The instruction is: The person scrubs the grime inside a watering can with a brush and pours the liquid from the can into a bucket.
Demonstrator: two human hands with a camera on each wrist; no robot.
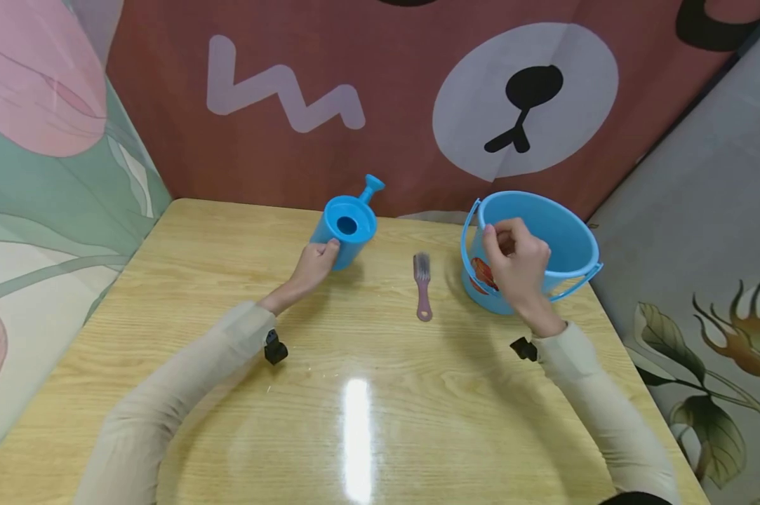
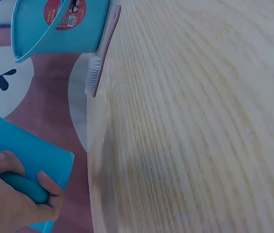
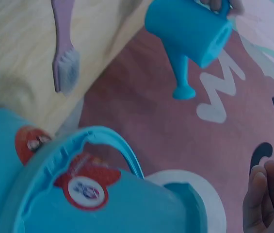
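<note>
My left hand grips the handle of a blue watering can, whose spout points toward the back right. In the left wrist view the watering can hangs above the table, with fingers curled round its handle. Over the near left side of a light blue bucket is my right hand, its fingers loosely curled and nothing visible in them. The right wrist view shows this hand apart from the bucket handle, which lies lowered across the bucket's front.
A brush with a purple-pink handle and pale bristles lies on the wooden table between watering can and bucket. Behind the table hangs a reddish-brown cloth with a bear's muzzle. Patterned cloths flank both sides.
</note>
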